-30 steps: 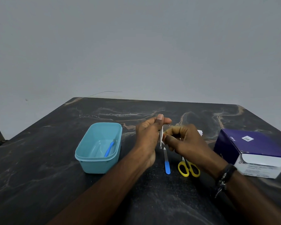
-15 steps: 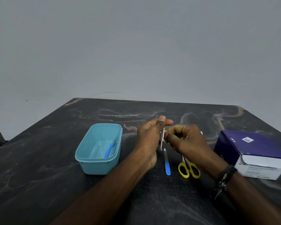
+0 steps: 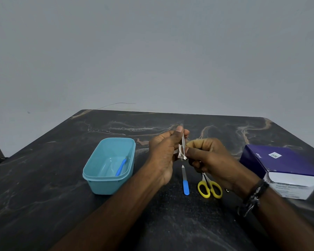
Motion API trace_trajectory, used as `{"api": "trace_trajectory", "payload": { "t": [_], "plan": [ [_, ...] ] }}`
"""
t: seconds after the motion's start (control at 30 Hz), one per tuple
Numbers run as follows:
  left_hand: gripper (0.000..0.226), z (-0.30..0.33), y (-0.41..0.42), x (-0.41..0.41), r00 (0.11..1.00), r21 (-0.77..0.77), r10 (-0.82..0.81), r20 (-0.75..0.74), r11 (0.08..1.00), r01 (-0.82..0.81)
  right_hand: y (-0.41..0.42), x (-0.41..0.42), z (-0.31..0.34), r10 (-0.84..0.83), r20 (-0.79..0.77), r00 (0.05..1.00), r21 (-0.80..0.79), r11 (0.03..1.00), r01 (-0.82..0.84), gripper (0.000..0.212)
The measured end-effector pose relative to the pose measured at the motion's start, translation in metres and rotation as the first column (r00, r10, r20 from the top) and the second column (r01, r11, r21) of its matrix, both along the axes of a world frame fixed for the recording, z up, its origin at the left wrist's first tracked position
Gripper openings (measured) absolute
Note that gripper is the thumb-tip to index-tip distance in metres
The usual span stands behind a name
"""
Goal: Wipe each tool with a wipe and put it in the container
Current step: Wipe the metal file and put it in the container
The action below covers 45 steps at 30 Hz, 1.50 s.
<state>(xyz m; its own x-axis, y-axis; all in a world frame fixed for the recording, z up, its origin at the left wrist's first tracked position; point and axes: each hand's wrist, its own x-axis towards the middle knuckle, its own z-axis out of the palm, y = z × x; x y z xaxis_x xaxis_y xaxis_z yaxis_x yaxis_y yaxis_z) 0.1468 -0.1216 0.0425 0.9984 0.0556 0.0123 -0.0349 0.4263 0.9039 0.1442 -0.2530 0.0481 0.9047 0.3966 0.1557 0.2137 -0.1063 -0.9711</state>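
Observation:
My left hand point(image 3: 163, 151) holds a thin silver tool point(image 3: 183, 140), probably tweezers, upright above the table. My right hand point(image 3: 210, 158) pinches a small white wipe point(image 3: 181, 153) around the tool's lower part. A teal container point(image 3: 108, 165) stands to the left with a blue-handled tool point(image 3: 121, 167) inside. Below the hands, a blue-handled nail file point(image 3: 185, 181) and yellow-handled scissors point(image 3: 209, 187) lie on the dark marbled table point(image 3: 43, 187); the scissors' blades are hidden by my right hand.
A purple and white box point(image 3: 286, 169) sits at the right edge of the table. A grey wall rises behind the table's far edge. A dark bracelet circles my right wrist.
The wipe in my right hand has slid down the silver tool toward its lower end. Both hands stay in about the same place over the table.

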Motion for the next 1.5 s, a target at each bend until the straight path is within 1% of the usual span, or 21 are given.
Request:
{"api": "trace_trajectory", "payload": {
  "t": [0.13,0.23,0.33,0.47,0.57,0.83,0.97,1.1,1.2,1.3,1.4,1.5],
  "plan": [
    [0.018,0.0004,0.0043,0.0035,0.999,-0.042,0.053,-0.003,0.998,-0.053,-0.0021,0.0009,0.0007,-0.062,-0.020,0.998,-0.019,0.998,0.062,0.023],
    [0.018,0.0004,0.0059,0.0046,0.997,-0.049,0.079,-0.019,0.996,-0.079,-0.0031,0.0018,0.0021,-0.149,-0.039,0.988,0.054,0.987,0.151,0.019],
    [0.018,-0.0003,0.0051,0.0036,0.998,-0.034,0.061,-0.020,0.997,-0.062,-0.0022,0.0020,0.0024,-0.176,-0.055,0.983,0.088,0.980,0.180,0.019],
    [0.018,-0.0002,0.0030,0.0015,0.999,-0.015,0.041,-0.008,0.999,-0.041,-0.0009,0.0010,0.0015,-0.152,-0.043,0.987,0.062,0.986,0.155,0.023],
    [0.018,0.0003,0.0034,0.0019,0.999,-0.001,0.047,-0.006,0.999,-0.047,-0.0009,0.0005,0.0018,-0.127,-0.047,0.991,0.075,0.989,0.131,0.022],
    [0.018,-0.0006,0.0038,0.0018,0.999,0.000,0.038,0.018,0.999,-0.038,0.0004,-0.0019,0.0050,-0.061,-0.128,0.990,0.074,0.995,0.071,0.018],
    [0.019,-0.0002,0.0029,0.0012,0.999,0.000,0.034,0.034,0.999,-0.034,0.0020,-0.0031,0.0065,-0.020,-0.161,0.987,0.085,0.996,0.034,0.019],
    [0.025,-0.0001,0.0035,0.0007,0.998,-0.022,0.050,0.041,0.999,-0.049,0.0019,-0.0035,0.0032,0.058,-0.155,0.986,0.050,0.997,-0.051,0.024],
    [0.028,-0.0010,0.0052,0.0027,0.997,-0.027,0.069,0.032,0.997,-0.068,0.0002,-0.0023,0.0005,0.111,-0.144,0.983,0.023,0.994,-0.109,0.023],
    [0.025,-0.0018,0.0045,0.0023,0.999,0.003,0.038,0.036,0.999,-0.038,-0.0002,-0.0003,0.0002,0.059,-0.172,0.983,0.076,0.996,-0.047,0.027],
    [0.018,-0.0024,0.0018,-0.0007,0.999,0.034,-0.005,0.035,0.999,0.004,0.0004,0.0005,-0.0001,0.018,-0.204,0.979,0.149,0.989,0.013,0.021],
    [0.016,-0.0023,0.0014,-0.0007,0.999,0.037,-0.010,0.034,0.999,0.008,0.0019,0.0011,-0.0016,-0.002,-0.219,0.976,0.177,0.983,0.042,0.019]
  ]
}}
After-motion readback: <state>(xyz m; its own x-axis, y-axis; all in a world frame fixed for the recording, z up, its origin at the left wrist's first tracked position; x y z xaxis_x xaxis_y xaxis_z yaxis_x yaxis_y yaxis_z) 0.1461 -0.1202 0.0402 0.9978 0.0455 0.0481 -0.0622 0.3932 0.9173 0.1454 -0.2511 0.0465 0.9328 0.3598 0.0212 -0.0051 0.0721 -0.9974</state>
